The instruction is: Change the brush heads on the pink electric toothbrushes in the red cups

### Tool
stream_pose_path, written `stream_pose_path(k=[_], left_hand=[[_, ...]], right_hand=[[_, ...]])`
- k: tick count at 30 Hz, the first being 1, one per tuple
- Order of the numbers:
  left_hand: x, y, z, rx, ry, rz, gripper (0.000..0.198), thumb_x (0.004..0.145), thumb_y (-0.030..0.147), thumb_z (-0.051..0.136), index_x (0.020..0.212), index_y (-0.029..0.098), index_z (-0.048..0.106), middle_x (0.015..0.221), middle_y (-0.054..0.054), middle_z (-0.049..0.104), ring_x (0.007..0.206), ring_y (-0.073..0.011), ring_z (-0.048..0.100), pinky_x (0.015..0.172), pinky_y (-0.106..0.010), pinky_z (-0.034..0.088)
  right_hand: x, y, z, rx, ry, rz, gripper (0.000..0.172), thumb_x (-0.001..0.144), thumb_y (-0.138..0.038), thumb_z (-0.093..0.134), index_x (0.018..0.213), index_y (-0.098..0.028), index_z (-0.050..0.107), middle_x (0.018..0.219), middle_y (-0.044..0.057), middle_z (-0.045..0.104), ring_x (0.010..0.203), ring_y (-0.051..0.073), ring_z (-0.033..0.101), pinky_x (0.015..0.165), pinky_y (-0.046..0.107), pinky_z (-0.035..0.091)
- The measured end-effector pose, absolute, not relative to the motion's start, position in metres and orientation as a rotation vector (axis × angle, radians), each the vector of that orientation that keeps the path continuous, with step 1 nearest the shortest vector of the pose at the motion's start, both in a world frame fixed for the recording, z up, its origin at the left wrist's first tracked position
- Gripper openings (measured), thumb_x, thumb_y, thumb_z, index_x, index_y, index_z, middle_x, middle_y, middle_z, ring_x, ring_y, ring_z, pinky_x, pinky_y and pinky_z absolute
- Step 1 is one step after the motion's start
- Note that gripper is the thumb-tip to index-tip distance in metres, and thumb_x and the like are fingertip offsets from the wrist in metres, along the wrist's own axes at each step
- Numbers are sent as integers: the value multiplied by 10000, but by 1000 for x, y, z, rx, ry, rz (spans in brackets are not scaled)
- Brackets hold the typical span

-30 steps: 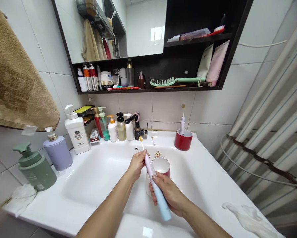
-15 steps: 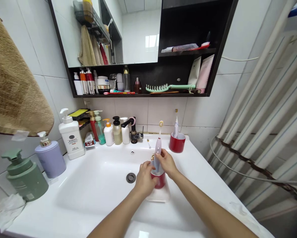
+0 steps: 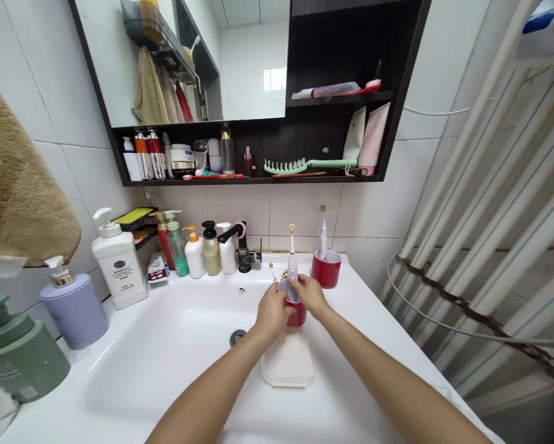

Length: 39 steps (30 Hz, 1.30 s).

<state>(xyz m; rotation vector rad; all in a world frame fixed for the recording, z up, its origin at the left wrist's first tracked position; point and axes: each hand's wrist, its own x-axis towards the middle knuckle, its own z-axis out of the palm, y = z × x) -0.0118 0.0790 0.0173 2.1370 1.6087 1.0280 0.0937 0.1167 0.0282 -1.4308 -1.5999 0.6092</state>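
The right hand (image 3: 312, 297) pinches the slim pink-and-bluish electric toothbrush (image 3: 292, 268) between thumb and fingers, low on its handle; the left hand (image 3: 272, 311) curls round the near-left side of a glossy red cup with a pale inside (image 3: 297, 317), thumb across its front. The toothbrush stands upright in this cup, brush head up. A second ago it lay slanted between both hands; half a second ago the cup stood over the flat, cream, rounded box (image 3: 288, 364). Now the cup has shifted toward the back of the basin, baring most of the box. I judge the toothbrush is in place and the cup itself is being moved; whether it is lifted clear, I cannot tell. Around them spreads the white ceramic basin (image 3: 166, 351). Beyond, on its back ledge, are a black lever tap (image 3: 243, 254) and, farther right, a matching red cup (image 3: 326, 272) holding another slender brush (image 3: 323, 242).
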Motion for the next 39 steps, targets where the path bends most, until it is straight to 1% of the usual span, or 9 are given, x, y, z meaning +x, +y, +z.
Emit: stream_pose_path(k=[7, 12, 19, 27, 29, 31, 34, 36, 39], left_hand=[[3, 141, 45, 2194, 1666, 1093, 129, 547, 148, 558, 675, 156, 542, 988, -65, 462, 890, -175, 451, 764, -274, 339], [12, 168, 45, 2154, 1682, 1094, 120, 541, 153, 562, 657, 158, 532, 989, -64, 466, 820, -169, 475, 722, -271, 351], [18, 182, 44, 2197, 1709, 1075, 116, 570, 170, 538, 684, 163, 523, 995, -62, 465, 810, -170, 473, 696, -271, 353], [9, 167, 43, 2082, 1651, 1169, 472, 537, 132, 548, 990, 139, 417, 1026, -88, 448, 937, -171, 414, 782, -269, 314], [5, 158, 45, 1985, 1639, 1236, 492, 531, 137, 551, 1002, 150, 409, 983, -77, 469, 885, -160, 442, 762, -273, 325], [1, 148, 52, 1827, 1609, 1310, 462, 550, 147, 532, 997, 149, 416, 813, -45, 515, 728, -132, 483, 688, -268, 354], [-4, 125, 77, 1558, 1376, 1481, 526, 582, 121, 478, 1087, 146, 331, 549, 45, 457, 499, -74, 438, 568, -223, 363], [-5, 104, 100, 1439, 1089, 1586, 661, 581, 88, 460, 1173, 171, 177, 493, 86, 410, 420, -43, 381, 508, -188, 345], [-7, 66, 134, 1367, 688, 1653, 767, 586, 78, 453, 1205, 221, 23, 483, 105, 392, 395, -22, 345, 463, -157, 316]], right_hand=[[100, 171, 58, -1575, -1586, 432, 230, 748, -294, 381, 841, -141, 525, 810, 45, 567, 731, 137, 523, 653, 290, 411], [102, 198, 59, -1655, -1612, 396, 225, 762, -266, 378, 939, -162, 470, 961, 38, 499, 799, 125, 499, 686, 313, 417], [105, 217, 59, -1695, -1629, 383, 227, 761, -260, 381, 954, -173, 463, 987, 40, 486, 824, 131, 491, 700, 318, 412], [101, 193, 64, -1566, -1522, 302, 253, 730, -228, 429, 969, -151, 460, 1031, 72, 462, 925, 177, 441, 773, 355, 354], [101, 179, 65, -1496, -1485, 295, 290, 685, -184, 454, 971, -142, 474, 1032, 100, 463, 968, 211, 409, 800, 339, 319], [101, 163, 68, -1421, -1460, 312, 343, 648, -167, 450, 989, -139, 475, 957, 106, 504, 914, 222, 443, 772, 323, 325], [98, 133, 80, -1290, -1454, 379, 443, 632, -183, 423, 1073, -150, 413, 678, 37, 546, 655, 175, 504, 637, 305, 372], [94, 109, 96, -1193, -1454, 415, 531, 639, -190, 394, 1160, -173, 292, 550, -23, 499, 522, 129, 466, 556, 270, 379], [87, 68, 125, -988, -1436, 463, 627, 660, -183, 354, 1218, -244, 74, 525, -68, 444, 448, 83, 397, 502, 222, 372]])
